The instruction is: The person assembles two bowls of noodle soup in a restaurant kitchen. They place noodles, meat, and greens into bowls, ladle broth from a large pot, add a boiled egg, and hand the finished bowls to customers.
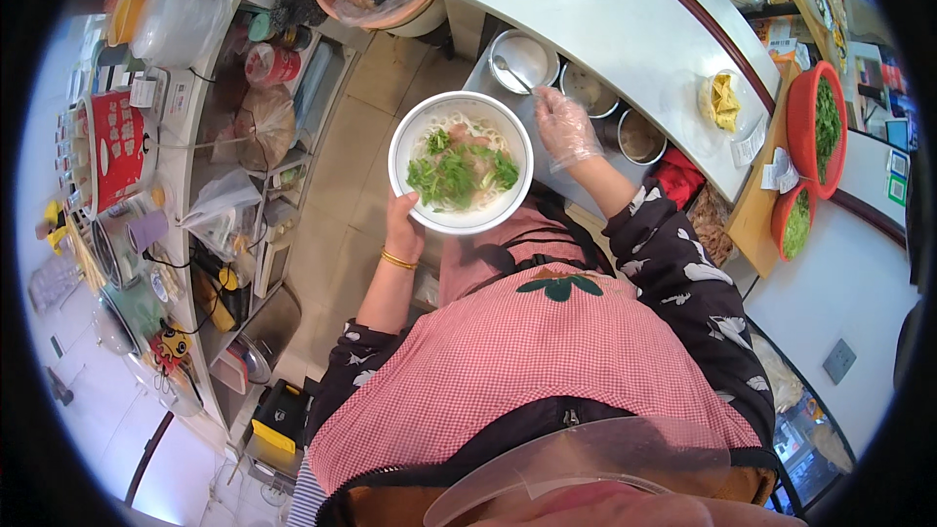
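A white bowl (401,151) was held by the left hand (405,226), its lower-left rim gripped with the thumb laid over the edge. The bowl was kept roughly level in front of the body, above the tiled floor (356,171). In it, pale noodles (476,125) were topped with chopped green herbs (444,181). A gold-coloured bangle (398,261) was worn on the left wrist.

The right hand (566,127), covered by a clear plastic glove, was closed around the handle of a metal spoon (502,63), just beside the bowl's right side. The spoon's head was positioned over a round metal container (524,43) with whitish contents; whether those contents were touched by it could not be told. Two more round containers, a middle one (589,91) and a nearer one (641,138), were lined up alongside.

On the white counter (625,0), a plate with yellow pieces (722,102) was placed. Farther right, leafy greens (827,122) were held in a red basket (802,122).
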`<state>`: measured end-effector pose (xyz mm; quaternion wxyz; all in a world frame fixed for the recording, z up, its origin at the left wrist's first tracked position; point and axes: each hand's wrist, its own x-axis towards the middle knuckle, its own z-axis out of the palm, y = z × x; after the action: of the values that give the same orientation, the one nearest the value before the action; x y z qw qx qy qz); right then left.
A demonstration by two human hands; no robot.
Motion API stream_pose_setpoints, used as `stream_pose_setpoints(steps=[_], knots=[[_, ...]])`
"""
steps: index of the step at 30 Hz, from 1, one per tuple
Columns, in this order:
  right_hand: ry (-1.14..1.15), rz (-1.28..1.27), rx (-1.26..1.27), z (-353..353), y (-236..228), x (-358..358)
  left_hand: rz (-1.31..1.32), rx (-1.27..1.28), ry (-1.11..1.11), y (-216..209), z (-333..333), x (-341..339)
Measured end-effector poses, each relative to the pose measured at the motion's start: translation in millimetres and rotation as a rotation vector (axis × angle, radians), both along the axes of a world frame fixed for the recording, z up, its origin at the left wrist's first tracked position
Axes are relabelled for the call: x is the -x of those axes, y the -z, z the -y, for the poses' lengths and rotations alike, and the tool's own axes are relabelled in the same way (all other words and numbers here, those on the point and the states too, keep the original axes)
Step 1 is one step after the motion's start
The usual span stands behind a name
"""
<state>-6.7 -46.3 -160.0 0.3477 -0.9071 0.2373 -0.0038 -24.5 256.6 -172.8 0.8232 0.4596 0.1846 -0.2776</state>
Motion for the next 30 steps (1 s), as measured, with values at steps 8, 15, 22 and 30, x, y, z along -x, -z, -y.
stream_pose_setpoints(steps=[8,15,22,30], knots=[[0.039,0.064,-0.095,8,26,9,-0.037,-0.005,0.003,7,3,0],[0.129,0.006,-0.306,16,20,10,-0.013,-0.006,0.02,6,15,-11],[0.03,-0.036,-0.175,15,5,-2,0.031,-0.008,0.057,5,22,-19],[0.228,-0.069,-0.41,31,-13,-5,0.002,-0.029,0.067,11,25,-19]])
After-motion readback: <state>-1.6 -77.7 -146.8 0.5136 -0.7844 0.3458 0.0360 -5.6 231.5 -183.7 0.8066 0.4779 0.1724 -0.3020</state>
